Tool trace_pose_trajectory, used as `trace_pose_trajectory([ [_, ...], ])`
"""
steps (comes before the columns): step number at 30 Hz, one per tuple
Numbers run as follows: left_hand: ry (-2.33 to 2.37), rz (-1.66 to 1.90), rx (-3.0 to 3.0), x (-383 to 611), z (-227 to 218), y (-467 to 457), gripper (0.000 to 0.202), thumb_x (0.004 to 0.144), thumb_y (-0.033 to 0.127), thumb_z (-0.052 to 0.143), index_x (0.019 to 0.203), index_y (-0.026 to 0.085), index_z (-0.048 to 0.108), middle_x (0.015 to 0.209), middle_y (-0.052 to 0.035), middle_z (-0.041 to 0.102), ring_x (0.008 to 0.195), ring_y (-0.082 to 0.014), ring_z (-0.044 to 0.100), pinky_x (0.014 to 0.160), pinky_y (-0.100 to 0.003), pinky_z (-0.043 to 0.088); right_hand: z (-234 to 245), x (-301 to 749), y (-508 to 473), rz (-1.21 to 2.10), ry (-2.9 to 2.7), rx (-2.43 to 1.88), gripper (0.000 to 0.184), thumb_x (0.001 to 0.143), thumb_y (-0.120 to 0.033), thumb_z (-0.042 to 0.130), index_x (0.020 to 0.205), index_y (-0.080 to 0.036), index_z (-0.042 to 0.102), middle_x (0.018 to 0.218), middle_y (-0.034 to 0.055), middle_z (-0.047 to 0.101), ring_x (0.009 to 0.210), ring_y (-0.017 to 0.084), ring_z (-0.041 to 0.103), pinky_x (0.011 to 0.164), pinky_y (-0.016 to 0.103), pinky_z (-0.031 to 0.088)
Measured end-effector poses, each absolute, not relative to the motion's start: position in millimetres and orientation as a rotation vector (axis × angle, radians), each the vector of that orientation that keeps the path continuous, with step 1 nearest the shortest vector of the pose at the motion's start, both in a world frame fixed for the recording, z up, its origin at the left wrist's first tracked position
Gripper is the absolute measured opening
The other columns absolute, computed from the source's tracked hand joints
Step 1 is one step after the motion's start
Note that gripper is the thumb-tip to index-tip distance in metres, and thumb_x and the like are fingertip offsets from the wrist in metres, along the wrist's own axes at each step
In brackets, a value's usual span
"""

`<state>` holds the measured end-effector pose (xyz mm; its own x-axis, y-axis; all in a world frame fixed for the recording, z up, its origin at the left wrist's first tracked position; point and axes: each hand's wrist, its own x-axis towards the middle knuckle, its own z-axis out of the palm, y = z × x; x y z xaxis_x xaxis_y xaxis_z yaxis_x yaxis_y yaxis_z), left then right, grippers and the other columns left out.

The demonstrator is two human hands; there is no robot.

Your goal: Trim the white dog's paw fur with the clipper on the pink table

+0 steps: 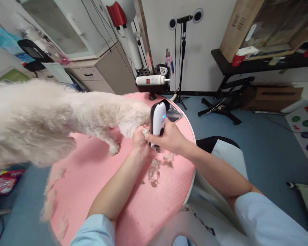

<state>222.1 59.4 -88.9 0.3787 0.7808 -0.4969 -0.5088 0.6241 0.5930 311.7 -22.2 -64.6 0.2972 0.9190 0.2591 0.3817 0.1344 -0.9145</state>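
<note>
A white dog [92, 106] stands on the round pink grooming table [97, 191], its rear toward me and one hind leg raised. My left hand [140, 138] is closed around that leg's paw [145, 131]. In my right hand [171, 136] is a white and black hair clipper [158, 119] with a lit blue light. The clipper points down, its head close beside the paw; whether it touches the fur is hidden. Below my hands lie loose hair clippings [155, 167]. Another paw [114, 147] rests on the table.
At the table's far edge a tool holder carries a white bottle [151, 80] and pink-handled nail clippers [169, 60]. Behind stands a lamp stand [184, 48]. A metal-looking flat piece [174, 113] lies at the table's right rim. Cabinets [92, 73] are at the back left.
</note>
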Motion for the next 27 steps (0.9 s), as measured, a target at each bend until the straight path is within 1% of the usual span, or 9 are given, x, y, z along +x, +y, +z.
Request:
trace_pose_trajectory([
  [2,0.837,0.836,0.35,222,-83,59,0.014,0.058,0.007,0.049,0.052,0.017,0.041,0.045,0.0048,0.042,0.036,-0.0054,0.04,0.043,-0.017,0.039,-63,311,-25,0.638,-1.288,-1.457,0.032,0.069,-0.034,0.073,0.092,-0.021,0.055,0.085,0.0004,0.062,0.076,0.017,0.059,0.066,0.031,0.048],
  [5,0.809,0.845,0.321,219,-74,59,0.013,0.058,0.005,0.046,0.055,0.017,0.04,0.047,0.0063,0.041,0.033,-0.0023,0.032,0.039,-0.014,0.035,-67,314,-31,0.728,-1.208,-1.387,0.023,0.068,-0.029,0.071,0.085,-0.02,0.058,0.079,-0.0003,0.064,0.071,0.016,0.06,0.063,0.03,0.048],
  [8,0.759,0.82,0.247,215,-66,59,0.013,0.059,0.003,0.042,0.061,0.016,0.042,0.05,0.0058,0.044,0.034,-0.0026,0.035,0.035,-0.011,0.031,-79,323,-35,0.893,-1.119,-1.267,0.013,0.064,-0.021,0.068,0.073,-0.019,0.059,0.07,-0.0009,0.064,0.065,0.014,0.059,0.059,0.027,0.047],
  [10,0.705,0.791,0.193,211,-64,59,0.014,0.062,0.003,0.04,0.064,0.017,0.042,0.051,0.0053,0.045,0.034,-0.0033,0.035,0.032,-0.011,0.025,-90,329,-35,0.951,-0.985,-1.163,0.012,0.061,-0.019,0.065,0.071,-0.02,0.058,0.067,-0.0017,0.065,0.057,0.011,0.054,0.054,0.025,0.045],
  [14,0.6,0.757,0.118,207,-65,58,0.012,0.067,0.007,0.038,0.065,0.019,0.038,0.05,0.0061,0.041,0.032,-0.0036,0.031,0.03,-0.012,0.022,-105,333,-31,0.984,-0.647,-0.906,0.02,0.063,-0.027,0.062,0.081,-0.022,0.054,0.071,-0.0029,0.069,0.045,0.007,0.044,0.044,0.021,0.036],
  [19,0.563,0.739,0.08,207,-67,55,0.012,0.067,0.008,0.039,0.066,0.019,0.036,0.049,0.0065,0.039,0.032,-0.0034,0.03,0.029,-0.011,0.021,-109,333,-24,1.156,-0.618,-0.796,0.029,0.058,-0.024,0.064,0.083,-0.022,0.051,0.068,-0.0026,0.069,0.043,0.009,0.049,0.039,0.02,0.032],
  [21,0.568,0.737,0.083,207,-66,53,0.013,0.067,0.007,0.039,0.065,0.019,0.036,0.048,0.0063,0.038,0.032,-0.0033,0.03,0.029,-0.011,0.02,-109,334,-24,1.13,-0.592,-0.741,0.03,0.058,-0.024,0.063,0.085,-0.023,0.051,0.073,-0.0015,0.07,0.046,0.009,0.051,0.04,0.02,0.035],
  [24,0.584,0.736,0.081,208,-64,52,0.013,0.066,0.006,0.038,0.065,0.019,0.035,0.048,0.0058,0.038,0.031,-0.0034,0.03,0.028,-0.011,0.02,-108,337,-25,1.166,-0.632,-0.647,0.033,0.056,-0.022,0.064,0.087,-0.023,0.052,0.085,0.0007,0.072,0.062,0.014,0.062,0.05,0.024,0.046],
  [27,0.568,0.74,0.065,207,-64,52,0.013,0.067,0.007,0.039,0.066,0.019,0.035,0.048,0.0062,0.039,0.031,-0.0031,0.031,0.029,-0.011,0.021,-109,340,-26,1.242,-0.683,-0.61,0.035,0.053,-0.018,0.064,0.086,-0.023,0.052,0.09,0.0024,0.073,0.072,0.018,0.066,0.052,0.025,0.047],
])
